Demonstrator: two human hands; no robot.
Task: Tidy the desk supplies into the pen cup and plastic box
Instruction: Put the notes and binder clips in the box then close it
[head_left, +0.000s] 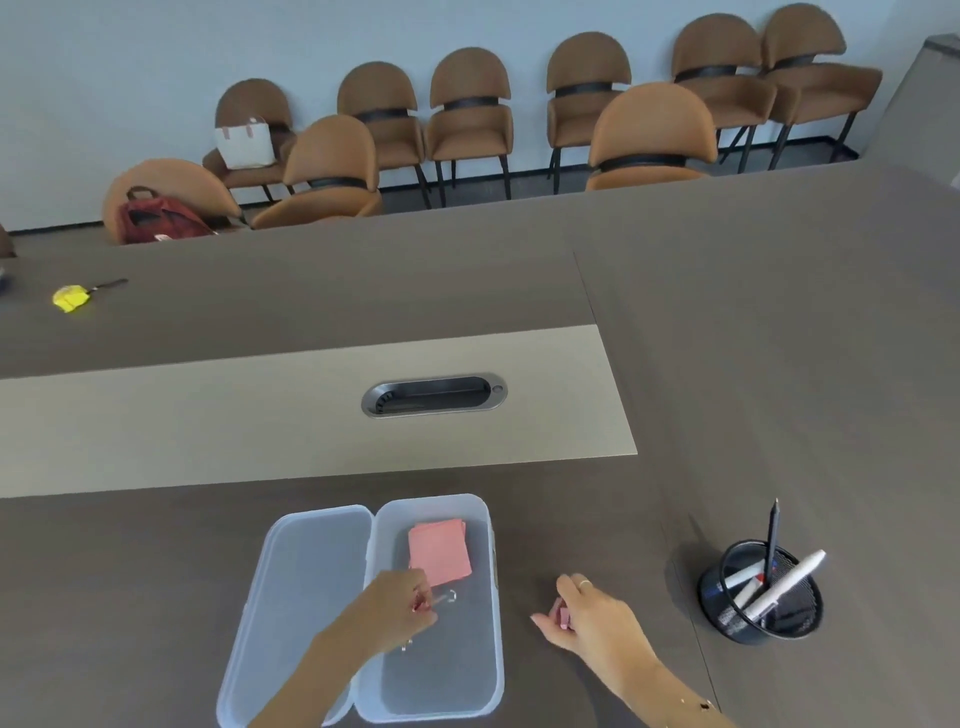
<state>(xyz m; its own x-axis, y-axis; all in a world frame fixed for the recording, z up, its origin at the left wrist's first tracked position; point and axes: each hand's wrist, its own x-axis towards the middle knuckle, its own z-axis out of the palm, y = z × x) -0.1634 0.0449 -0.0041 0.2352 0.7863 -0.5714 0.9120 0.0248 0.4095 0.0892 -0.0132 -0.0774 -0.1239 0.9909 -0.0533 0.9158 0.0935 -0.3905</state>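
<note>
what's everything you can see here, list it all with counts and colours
plastic box: one, clear, near table edge, open
lid: one, clear, attached left of box
sticky notes: one stack, pink, inside box, far end
pen cup: one, black mesh, right, holding pens and markers
table: one, dark brown, beige strip
cable port: one, grey, in strip
yellow item: one, far left
chairs: about nine, brown, along wall
backpack: one, red, on chair
bag: one, white, on chair
left hand: over box, fingers on a small clip
right hand: on table, holding small pink item
</note>
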